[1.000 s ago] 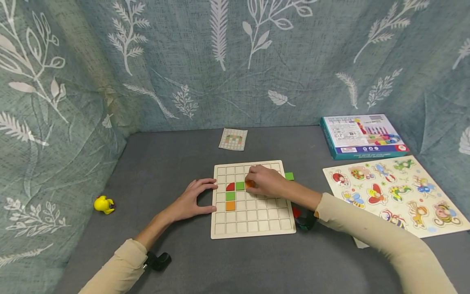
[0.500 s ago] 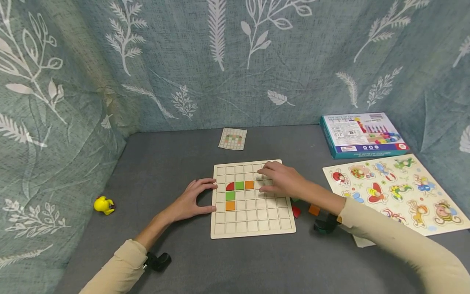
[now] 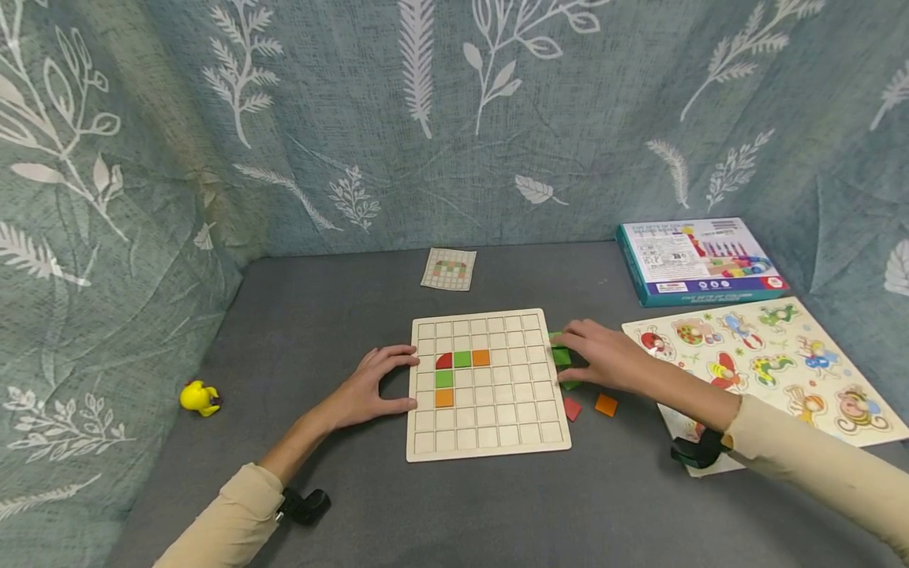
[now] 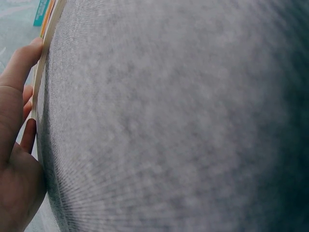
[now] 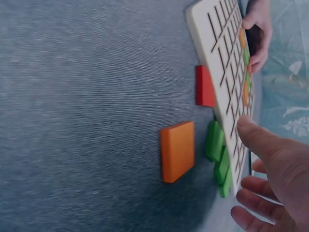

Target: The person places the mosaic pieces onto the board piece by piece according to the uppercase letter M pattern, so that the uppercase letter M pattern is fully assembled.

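Note:
A pale wooden grid board (image 3: 490,434) lies in the middle of the table. On its upper left squares are a red quarter-round tile (image 3: 443,361), green tiles (image 3: 462,359) and orange tiles (image 3: 481,358). My left hand (image 3: 372,384) rests against the board's left edge, thumb and fingers spread along it. My right hand (image 3: 604,356) hovers at the right edge, over loose green tiles (image 5: 215,141) that it partly hides in the head view. Nothing is between its spread fingers. Nearby lie a loose orange tile (image 5: 177,151) and a loose red tile (image 5: 204,86).
Behind the board is a small pattern card (image 3: 449,269). At the right, a boxed toy set (image 3: 699,262) stands behind an insect puzzle board (image 3: 753,371), which my right forearm crosses. A yellow toy duck (image 3: 200,397) sits far left.
My right hand has let go of an orange tile, now on the board beside the green one, and has moved right to the loose green tiles. The left hand has stayed put.

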`<state>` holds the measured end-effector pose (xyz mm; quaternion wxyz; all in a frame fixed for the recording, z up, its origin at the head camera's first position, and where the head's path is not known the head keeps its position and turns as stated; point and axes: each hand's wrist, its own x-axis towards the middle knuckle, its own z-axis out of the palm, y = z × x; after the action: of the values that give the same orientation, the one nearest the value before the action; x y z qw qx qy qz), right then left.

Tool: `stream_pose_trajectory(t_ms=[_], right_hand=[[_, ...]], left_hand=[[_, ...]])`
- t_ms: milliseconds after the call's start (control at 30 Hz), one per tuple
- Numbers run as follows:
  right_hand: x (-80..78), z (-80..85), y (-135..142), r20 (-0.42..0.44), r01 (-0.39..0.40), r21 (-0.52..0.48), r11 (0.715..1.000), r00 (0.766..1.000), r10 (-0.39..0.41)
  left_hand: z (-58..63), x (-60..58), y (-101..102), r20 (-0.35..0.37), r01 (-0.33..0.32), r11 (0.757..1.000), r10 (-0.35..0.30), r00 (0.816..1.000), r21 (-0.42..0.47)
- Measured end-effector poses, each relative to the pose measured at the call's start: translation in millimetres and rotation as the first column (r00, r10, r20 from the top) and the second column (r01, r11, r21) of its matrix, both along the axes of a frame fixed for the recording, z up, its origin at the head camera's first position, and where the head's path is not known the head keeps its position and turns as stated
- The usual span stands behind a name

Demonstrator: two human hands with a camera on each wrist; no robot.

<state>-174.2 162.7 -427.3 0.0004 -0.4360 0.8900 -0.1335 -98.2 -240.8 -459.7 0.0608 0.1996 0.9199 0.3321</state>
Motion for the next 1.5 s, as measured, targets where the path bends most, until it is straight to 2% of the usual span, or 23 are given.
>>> stream_pose_trajectory(t_ms=[533,933,1267,1500], right_hand=[[7.2,-9.1,10.8,-0.038,-0.086,0.025,0.996,0.995,0.087],[9.5,-14.5,13.6,-0.091,-0.159,-0.001,0.987,0.983,0.158],[9.5,-12.7,16.4,-0.046,-0.164,0.051,0.985,0.985,0.166],[8.3,-9.2,15.3,0.021,-0.167,0.088,0.982,0.986,0.166]], left_hand=[[-0.8,0.2,-1.4,0.001,0.006,1.000,-0.006,1.000,0.006],[-1.2,1.6,-0.3,0.000,0.006,1.000,-0.006,1.000,0.007],[-0.8,1.0,-0.9,0.001,0.011,1.000,-0.011,1.000,0.012],[-0.4,1.2,-0.3,-0.001,0.007,1.000,-0.007,1.000,0.010]])
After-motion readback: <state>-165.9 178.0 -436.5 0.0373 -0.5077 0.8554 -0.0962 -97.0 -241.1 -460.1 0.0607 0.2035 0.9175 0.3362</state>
